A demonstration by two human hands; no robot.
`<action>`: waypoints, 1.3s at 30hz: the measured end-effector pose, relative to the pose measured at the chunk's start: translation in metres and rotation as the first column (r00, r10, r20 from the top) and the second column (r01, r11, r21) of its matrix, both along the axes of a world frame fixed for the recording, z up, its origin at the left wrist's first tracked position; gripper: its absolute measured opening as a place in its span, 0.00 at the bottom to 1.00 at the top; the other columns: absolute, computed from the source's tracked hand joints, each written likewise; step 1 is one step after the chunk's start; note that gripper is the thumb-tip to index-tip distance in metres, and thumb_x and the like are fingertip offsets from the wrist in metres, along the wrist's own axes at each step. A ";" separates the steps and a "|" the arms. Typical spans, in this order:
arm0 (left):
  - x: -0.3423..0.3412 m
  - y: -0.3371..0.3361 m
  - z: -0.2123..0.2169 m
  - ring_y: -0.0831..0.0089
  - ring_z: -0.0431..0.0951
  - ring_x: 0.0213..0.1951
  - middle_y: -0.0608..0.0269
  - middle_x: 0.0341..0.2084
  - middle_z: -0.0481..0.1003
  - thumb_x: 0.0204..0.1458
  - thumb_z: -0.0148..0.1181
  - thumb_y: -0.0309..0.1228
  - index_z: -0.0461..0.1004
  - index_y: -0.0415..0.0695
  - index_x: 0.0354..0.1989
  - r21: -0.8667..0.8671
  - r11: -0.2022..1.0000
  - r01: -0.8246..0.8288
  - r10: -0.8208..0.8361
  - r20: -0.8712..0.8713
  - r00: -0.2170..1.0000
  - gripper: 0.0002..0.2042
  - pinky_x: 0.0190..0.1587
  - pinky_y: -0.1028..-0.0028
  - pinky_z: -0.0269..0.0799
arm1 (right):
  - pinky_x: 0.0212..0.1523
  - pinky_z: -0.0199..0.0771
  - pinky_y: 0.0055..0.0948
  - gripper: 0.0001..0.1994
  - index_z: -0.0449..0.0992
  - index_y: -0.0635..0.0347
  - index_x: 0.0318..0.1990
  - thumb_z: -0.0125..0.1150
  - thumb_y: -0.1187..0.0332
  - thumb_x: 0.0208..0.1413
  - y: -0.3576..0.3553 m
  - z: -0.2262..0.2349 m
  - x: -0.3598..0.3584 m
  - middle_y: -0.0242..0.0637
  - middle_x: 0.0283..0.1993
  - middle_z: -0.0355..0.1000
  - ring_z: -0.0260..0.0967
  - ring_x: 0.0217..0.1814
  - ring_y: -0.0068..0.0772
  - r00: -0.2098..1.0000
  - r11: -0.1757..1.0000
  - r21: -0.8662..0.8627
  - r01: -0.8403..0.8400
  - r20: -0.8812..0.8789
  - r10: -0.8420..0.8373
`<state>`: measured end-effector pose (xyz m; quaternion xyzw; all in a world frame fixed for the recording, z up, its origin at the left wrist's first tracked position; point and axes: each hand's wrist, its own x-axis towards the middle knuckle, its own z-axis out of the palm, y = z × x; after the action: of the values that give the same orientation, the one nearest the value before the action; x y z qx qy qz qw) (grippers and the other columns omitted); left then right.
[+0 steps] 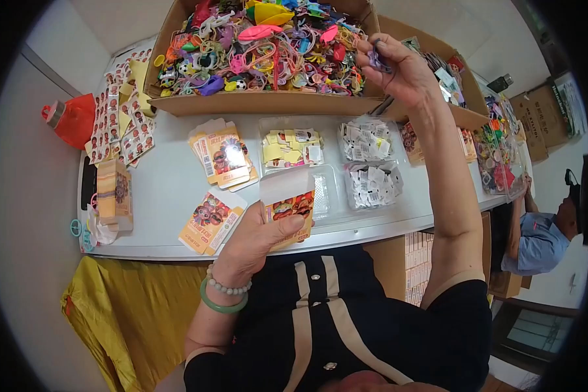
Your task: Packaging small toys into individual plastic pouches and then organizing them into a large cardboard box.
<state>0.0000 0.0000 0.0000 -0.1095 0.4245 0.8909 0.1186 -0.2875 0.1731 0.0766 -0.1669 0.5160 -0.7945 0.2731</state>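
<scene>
My left hand (251, 243) grips a small orange cardboard box (289, 208) with cartoon figures, its pale top flap standing up. The thumb lies across the front of the box. My right hand (408, 73) is raised at the right end of a large carton (261, 104) heaped with colourful small toys and cords. Its fingers are closed on a small dark purple trinket with a cord (377, 60), whose exact kind I cannot make out. Flat orange boxes (225, 157) lie in a pile beyond my left hand, and more orange boxes (209, 219) lie beside it.
Clear plastic trays hold yellow slips (293, 149) and white printed slips (372, 186). A second carton (467, 112) stands at the back right. Sticker sheets (121, 117), a red bag (78, 121) and an upright box stack (114, 196) are at left. Another person (542, 235) works at far right.
</scene>
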 end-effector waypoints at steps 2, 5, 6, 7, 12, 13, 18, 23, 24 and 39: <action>-0.002 0.002 0.001 0.64 0.77 0.42 0.54 0.40 0.74 0.48 0.63 0.30 0.64 0.34 0.52 0.003 1.000 -0.003 0.003 0.004 1.000 0.24 0.47 0.68 0.74 | 0.20 0.69 0.16 0.08 0.69 0.58 0.43 0.50 0.70 0.57 -0.001 0.000 0.006 0.34 0.34 0.70 0.67 0.27 0.21 0.998 0.990 0.141 0.010 0.058 -0.019; 0.003 -0.007 0.004 0.64 0.77 0.42 0.54 0.40 0.74 0.48 0.63 0.30 0.64 0.34 0.52 -0.011 1.000 0.001 -0.001 0.018 1.000 0.24 0.47 0.68 0.74 | 0.17 0.61 0.11 0.06 0.70 0.59 0.40 0.50 0.70 0.56 -0.017 -0.001 0.033 0.31 0.31 0.68 0.64 0.25 0.18 0.981 0.948 0.265 -0.177 -0.035 0.193; 0.003 -0.007 0.005 0.64 0.77 0.42 0.54 0.40 0.74 0.48 0.63 0.30 0.64 0.34 0.52 -0.012 1.000 0.002 -0.001 0.017 1.000 0.24 0.47 0.68 0.74 | 0.19 0.62 0.14 0.06 0.73 0.60 0.36 0.52 0.70 0.54 -0.021 0.003 0.042 0.29 0.29 0.69 0.64 0.25 0.18 0.969 0.915 0.337 -0.221 -0.029 0.245; 0.002 -0.007 0.005 0.64 0.77 0.42 0.55 0.40 0.74 0.48 0.63 0.30 0.64 0.34 0.52 -0.010 1.000 0.002 -0.001 0.018 1.000 0.24 0.47 0.68 0.74 | 0.19 0.62 0.14 0.06 0.73 0.60 0.36 0.52 0.70 0.54 -0.026 0.000 0.042 0.29 0.29 0.69 0.64 0.25 0.18 0.969 0.915 0.337 -0.222 -0.030 0.246; 0.001 -0.002 0.005 0.65 0.77 0.42 0.54 0.40 0.74 0.48 0.63 0.30 0.64 0.34 0.52 0.002 1.000 0.015 -0.015 0.016 1.000 0.24 0.47 0.69 0.74 | 0.37 0.71 0.33 0.11 0.77 0.54 0.38 0.56 0.63 0.48 -0.046 -0.019 0.003 0.42 0.34 0.75 0.72 0.33 0.40 0.495 0.279 0.627 0.728 -0.761 0.419; 0.002 -0.001 0.006 0.70 0.76 0.41 0.57 0.39 0.74 0.48 0.63 0.30 0.66 0.35 0.51 0.003 1.000 0.022 -0.023 0.019 1.000 0.22 0.45 0.72 0.72 | 0.41 0.72 0.36 0.13 0.78 0.52 0.40 0.56 0.62 0.47 -0.048 -0.024 -0.006 0.44 0.37 0.75 0.72 0.38 0.45 0.579 0.130 0.734 0.667 -0.620 0.530; 0.002 -0.002 0.001 0.76 0.74 0.40 0.61 0.39 0.74 0.49 0.64 0.31 0.68 0.37 0.49 0.021 0.998 0.052 -0.052 0.023 0.998 0.20 0.44 0.75 0.70 | 0.44 0.71 0.38 0.13 0.78 0.51 0.41 0.53 0.63 0.47 -0.067 -0.044 -0.008 0.43 0.39 0.75 0.72 0.43 0.45 0.601 0.044 0.722 0.691 -0.607 0.520; 0.002 -0.004 -0.002 0.76 0.73 0.40 0.62 0.39 0.74 0.49 0.63 0.32 0.68 0.37 0.49 0.009 1.000 0.026 -0.026 0.024 0.999 0.21 0.45 0.76 0.70 | 0.38 0.71 0.37 0.11 0.77 0.56 0.36 0.53 0.65 0.47 -0.046 -0.052 -0.024 0.40 0.32 0.75 0.73 0.35 0.39 0.574 0.190 0.693 0.695 -0.694 0.434; 0.001 -0.004 -0.002 0.76 0.73 0.40 0.62 0.39 0.74 0.49 0.63 0.32 0.68 0.37 0.49 0.013 1.000 0.027 -0.027 0.023 0.999 0.21 0.45 0.76 0.70 | 0.32 0.70 0.30 0.09 0.77 0.59 0.34 0.56 0.67 0.46 -0.034 -0.055 -0.029 0.36 0.28 0.74 0.71 0.28 0.30 0.647 0.291 0.711 0.640 -0.703 0.294; 0.002 -0.003 -0.007 0.66 0.77 0.42 0.54 0.40 0.74 0.47 0.64 0.30 0.64 0.34 0.51 0.007 1.000 0.011 -0.011 0.015 1.000 0.24 0.47 0.69 0.74 | 0.37 0.69 0.17 0.06 0.76 0.61 0.38 0.54 0.75 0.55 -0.004 -0.045 -0.019 0.30 0.35 0.74 0.70 0.34 0.19 -0.050 0.645 0.012 0.764 -0.996 0.078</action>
<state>0.0016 -0.0033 -0.0069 -0.1136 0.4213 0.8907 0.1272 -0.3065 0.1688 0.0313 -0.4031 0.7957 -0.2894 -0.3473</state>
